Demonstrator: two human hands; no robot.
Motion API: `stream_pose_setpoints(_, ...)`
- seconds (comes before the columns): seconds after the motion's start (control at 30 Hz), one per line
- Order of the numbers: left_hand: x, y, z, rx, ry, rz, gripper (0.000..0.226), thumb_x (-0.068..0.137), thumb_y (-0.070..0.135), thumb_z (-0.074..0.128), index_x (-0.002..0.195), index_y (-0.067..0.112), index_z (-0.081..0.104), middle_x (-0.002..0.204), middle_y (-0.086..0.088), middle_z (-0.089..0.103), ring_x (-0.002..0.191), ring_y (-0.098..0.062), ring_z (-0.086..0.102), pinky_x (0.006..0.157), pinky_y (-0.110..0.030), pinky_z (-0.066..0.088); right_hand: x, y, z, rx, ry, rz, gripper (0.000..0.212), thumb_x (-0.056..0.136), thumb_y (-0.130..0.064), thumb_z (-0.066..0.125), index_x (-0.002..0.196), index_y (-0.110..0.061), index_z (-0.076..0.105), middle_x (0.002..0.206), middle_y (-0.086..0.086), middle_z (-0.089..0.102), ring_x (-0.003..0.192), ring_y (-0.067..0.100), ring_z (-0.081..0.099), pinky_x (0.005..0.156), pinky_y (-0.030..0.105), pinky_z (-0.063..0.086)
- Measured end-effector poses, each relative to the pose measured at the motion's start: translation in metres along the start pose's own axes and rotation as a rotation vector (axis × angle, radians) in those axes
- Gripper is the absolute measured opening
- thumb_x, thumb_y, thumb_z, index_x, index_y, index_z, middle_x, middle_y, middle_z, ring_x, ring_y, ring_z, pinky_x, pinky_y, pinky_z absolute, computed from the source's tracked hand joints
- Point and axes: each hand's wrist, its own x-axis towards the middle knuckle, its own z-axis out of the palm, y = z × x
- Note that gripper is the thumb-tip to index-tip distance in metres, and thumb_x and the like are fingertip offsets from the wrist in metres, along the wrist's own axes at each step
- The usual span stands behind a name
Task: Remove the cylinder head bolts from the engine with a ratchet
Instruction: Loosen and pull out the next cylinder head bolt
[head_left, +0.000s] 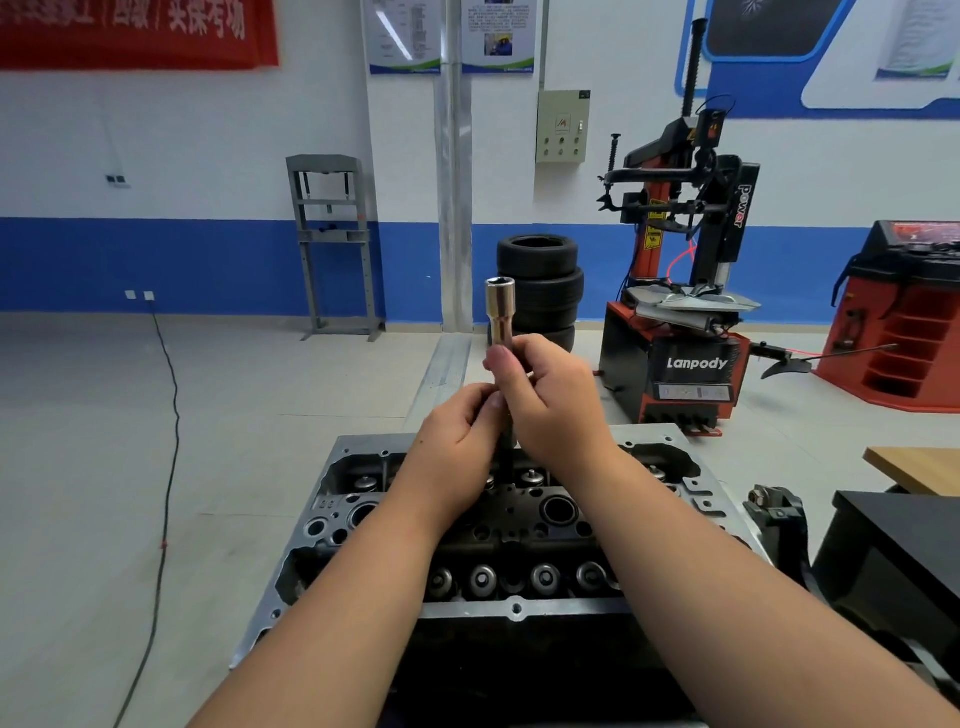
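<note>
The right hand (550, 400) curls its fingers round a chrome deep socket (500, 309), open end up. Just below, the left hand (457, 441) pinches a dark shaft (506, 457) under it, which stands upright. Both are held over the far-middle of the cylinder head (509, 525). Stacked tyres (540, 280) stand farther back.
</note>
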Motion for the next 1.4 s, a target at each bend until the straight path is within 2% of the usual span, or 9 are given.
stream_pose_setpoints(0.2,0.0024,-0.0017,-0.0012,0.066,-0.029,0.067,0.014,0.105,0.043,0.055,0.107,0.049,0.067,0.096,0.01,0.076,0.089,-0.017,0.071,0.079,-0.042,0.06,-0.0011,-0.0009,-0.0014,0.066,0.014,-0.004,0.024,0.093,-0.038,0.066,0.093,-0.015,0.059,0.076,-0.005,0.061,0.07,0.011,0.058,0.064,0.027,0.049)
stream_pose_setpoints(0.33,0.0028,-0.0048,-0.001,0.046,0.002,0.066,0.011,0.104,0.04,0.059,0.107,0.035,0.068,0.093,0.014,0.074,0.085,-0.006,0.07,0.074,-0.03,0.056,-0.0012,-0.0009,0.0004,0.05,0.038,-0.015,0.031,0.095,-0.035,0.064,0.082,-0.008,0.055,0.071,0.006,0.056,0.064,0.019,0.053,0.061,0.04,0.048)
stream_pose_setpoints(0.43,-0.0002,-0.001,0.0002,-0.014,-0.02,0.041,0.031,0.104,0.047,0.046,0.117,0.03,0.068,0.104,0.005,0.075,0.101,-0.016,0.07,0.09,-0.042,0.057,-0.0004,-0.0009,0.001,0.08,0.0,0.024,0.038,0.097,-0.039,0.054,0.088,-0.004,0.063,0.074,0.01,0.062,0.07,0.022,0.058,0.066,0.045,0.047)
stream_pose_setpoints(0.57,0.0013,-0.0015,-0.0003,0.077,-0.045,0.064,0.025,0.11,0.038,0.043,0.111,0.033,0.067,0.098,0.0,0.075,0.095,-0.022,0.069,0.09,-0.052,0.056,-0.0006,-0.002,0.0003,0.084,-0.038,0.058,0.045,0.099,-0.044,0.045,0.097,-0.005,0.067,0.079,0.01,0.067,0.075,0.021,0.061,0.07,0.045,0.05)
stream_pose_setpoints(0.77,0.0037,-0.0064,-0.0031,0.023,0.056,0.056,0.011,0.1,0.042,0.065,0.096,0.032,0.069,0.084,0.012,0.074,0.072,-0.004,0.068,0.059,-0.019,0.052,-0.0016,-0.0006,-0.0004,0.02,0.079,-0.018,0.027,0.091,-0.037,0.066,0.084,-0.011,0.061,0.073,0.002,0.062,0.067,0.017,0.059,0.061,0.034,0.049)
stream_pose_setpoints(0.93,0.0015,-0.0045,0.0009,-0.009,-0.005,0.04,0.026,0.107,0.043,0.047,0.113,0.03,0.069,0.099,0.003,0.075,0.098,-0.019,0.071,0.089,-0.044,0.058,-0.0007,-0.0003,-0.0002,0.031,0.004,0.023,0.036,0.097,-0.035,0.05,0.091,-0.003,0.067,0.077,0.009,0.066,0.072,0.02,0.06,0.068,0.042,0.047)
stream_pose_setpoints(1.03,0.0015,-0.0044,-0.0004,0.071,-0.026,0.074,0.02,0.109,0.037,0.048,0.111,0.036,0.068,0.096,0.01,0.075,0.092,-0.01,0.069,0.084,-0.037,0.058,-0.0016,-0.0011,-0.0006,0.067,-0.017,0.026,0.035,0.098,-0.036,0.047,0.095,-0.007,0.067,0.077,0.004,0.065,0.073,0.018,0.061,0.067,0.04,0.05)
stream_pose_setpoints(1.17,0.0023,-0.0052,-0.0015,0.036,0.004,0.08,0.006,0.102,0.039,0.062,0.105,0.041,0.067,0.095,0.011,0.075,0.086,-0.011,0.072,0.076,-0.037,0.062,-0.0018,-0.0018,-0.0003,0.061,0.055,-0.007,0.021,0.09,-0.042,0.067,0.086,-0.026,0.056,0.075,-0.009,0.061,0.07,0.008,0.059,0.062,0.018,0.046)
stream_pose_setpoints(1.4,-0.0005,-0.0019,0.0015,0.039,0.006,0.058,0.026,0.106,0.043,0.043,0.109,0.034,0.067,0.098,0.003,0.074,0.097,-0.018,0.069,0.09,-0.051,0.056,0.0,0.0018,0.0009,0.026,0.04,0.019,0.035,0.099,-0.037,0.05,0.093,-0.007,0.068,0.07,-0.006,0.061,0.067,0.011,0.058,0.061,0.031,0.048)
